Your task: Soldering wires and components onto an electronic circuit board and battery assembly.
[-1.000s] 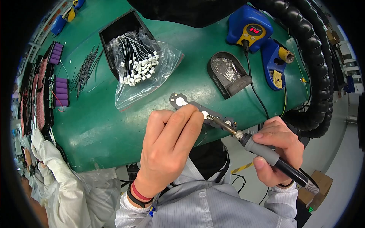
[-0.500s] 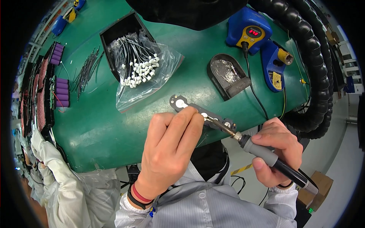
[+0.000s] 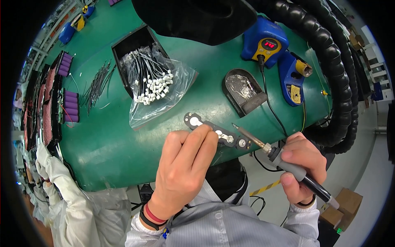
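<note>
A narrow dark plastic piece with bright round metal contacts [image 3: 230, 140] lies near the front edge of the green bench. Over its middle my left hand [image 3: 183, 173] is closed, fingertips pinched together and touching it. Whatever sits between those fingertips is hidden. My right hand [image 3: 303, 166] grips a soldering iron [image 3: 293, 168] by its grey sleeve, pen-like. The iron's bare tip points up and left, just beyond the dark piece and apart from it.
A black bin [image 3: 122, 49] holds a clear bag [image 3: 177, 91] of white-plugged wires. Loose black wires [image 3: 98, 84] and purple cells [image 3: 71, 106] lie left. Toward the right stand a solder scrap tray [image 3: 254, 105], blue station [image 3: 254, 44], iron holder [image 3: 286, 70] and black hose [image 3: 338, 82]. A co-worker's sleeve [image 3: 61, 177] is lower left.
The soldering iron's tip has lifted off the metal contact and moved right, away from my left fingertips. My left hand keeps its pinch over the dark piece. The whole view has shifted slightly.
</note>
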Demonstrator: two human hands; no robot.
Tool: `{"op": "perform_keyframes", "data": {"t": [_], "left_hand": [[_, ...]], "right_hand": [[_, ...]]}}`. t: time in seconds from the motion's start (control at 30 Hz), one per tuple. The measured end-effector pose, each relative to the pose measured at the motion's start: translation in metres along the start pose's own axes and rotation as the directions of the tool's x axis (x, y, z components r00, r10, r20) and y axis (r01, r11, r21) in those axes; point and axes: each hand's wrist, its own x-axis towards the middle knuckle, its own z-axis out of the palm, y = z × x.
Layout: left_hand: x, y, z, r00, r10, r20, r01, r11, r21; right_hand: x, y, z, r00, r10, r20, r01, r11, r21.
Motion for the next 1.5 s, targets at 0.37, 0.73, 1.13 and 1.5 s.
{"op": "perform_keyframes", "data": {"t": [0.37,0.73,1.13,1.5], "left_hand": [[-0.002,0.006,-0.007,0.998,-0.052,0.029,0.053,0.998,-0.030],[-0.022,0.016,-0.021,0.948,-0.309,0.078,0.316,0.879,-0.358],[-0.022,-0.001,-0.016,0.862,-0.507,-0.026,0.423,0.746,-0.515],[-0.014,-0.002,0.004,0.865,-0.424,-0.268,0.353,0.894,-0.277]], "right_hand": [[-0.021,0.031,0.028,0.994,-0.079,0.071,0.087,0.989,-0.123],[-0.040,0.036,0.078,0.981,-0.164,-0.107,0.131,0.955,-0.265],[-0.048,0.015,0.113,0.939,-0.197,-0.282,0.106,0.946,-0.306],[-0.042,0.002,0.051,0.984,-0.112,-0.137,0.101,0.992,-0.081]]}}
